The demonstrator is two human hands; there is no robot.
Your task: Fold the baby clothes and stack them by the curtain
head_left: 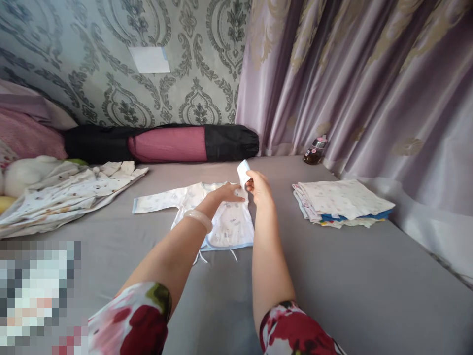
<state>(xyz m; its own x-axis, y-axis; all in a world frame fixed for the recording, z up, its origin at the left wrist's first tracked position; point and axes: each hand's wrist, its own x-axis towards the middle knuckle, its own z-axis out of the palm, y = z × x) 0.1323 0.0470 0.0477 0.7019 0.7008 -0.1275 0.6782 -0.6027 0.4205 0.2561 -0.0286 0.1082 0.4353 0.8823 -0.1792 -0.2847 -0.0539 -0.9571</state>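
Observation:
A small white baby shirt [229, 227] with pale blue trim lies spread on the grey bed surface [332, 286]. Its left sleeve stretches out flat toward the left. My left hand [229, 193], a pale bangle on its wrist, rests flat on the shirt's upper middle with fingers stretched out. My right hand [257, 187] pinches the shirt's right sleeve [243, 172] and holds it lifted above the body of the shirt.
A stack of folded baby clothes [342, 202] sits to the right. A loose heap of unfolded clothes [62, 195] lies at the left beside a white soft toy [25, 172]. A black and pink roll [162, 143] lines the wall. A small dark bottle [315, 151] stands by the curtain.

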